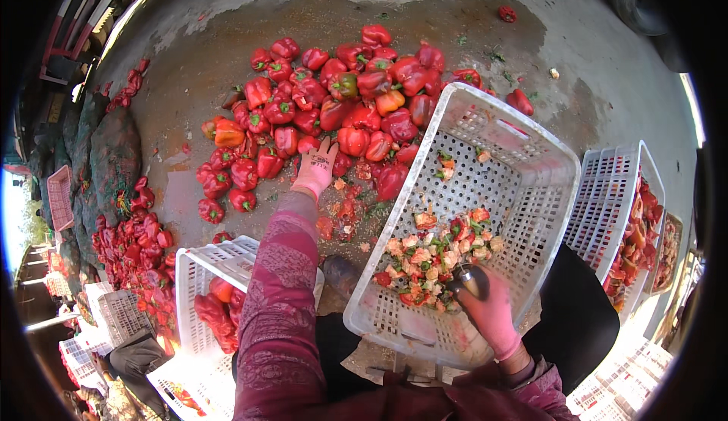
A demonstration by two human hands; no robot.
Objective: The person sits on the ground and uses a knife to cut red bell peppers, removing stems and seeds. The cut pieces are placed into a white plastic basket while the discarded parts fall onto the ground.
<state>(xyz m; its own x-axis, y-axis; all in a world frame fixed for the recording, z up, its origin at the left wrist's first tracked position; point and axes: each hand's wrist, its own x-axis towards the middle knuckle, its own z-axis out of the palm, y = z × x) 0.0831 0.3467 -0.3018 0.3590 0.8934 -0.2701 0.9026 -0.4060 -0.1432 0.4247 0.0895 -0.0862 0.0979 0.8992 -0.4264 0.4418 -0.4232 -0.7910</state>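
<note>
My left hand (316, 165), in a pink glove with printed marks, reaches to the near edge of a heap of red bell peppers (352, 141) on the floor. Its fingers touch or lie just before a pepper; whether they grip it I cannot tell. My right hand (483, 301), in a pink glove with dark fingers, is closed around a tool with a rounded metal part (468, 282); its exact kind is unclear. That hand is inside a white plastic crate (570, 179), tilted before me, over a pile of cut pepper cores and stems (421, 256).
A white crate (190, 284) with red peppers stands at left. Crates of cut pepper pieces (631, 239) are at right. More peppers (136, 244) and dark mesh sacks (115, 153) lie far left. A person's dark-clothed leg (136, 364) shows lower left. Pepper scraps litter the wet floor.
</note>
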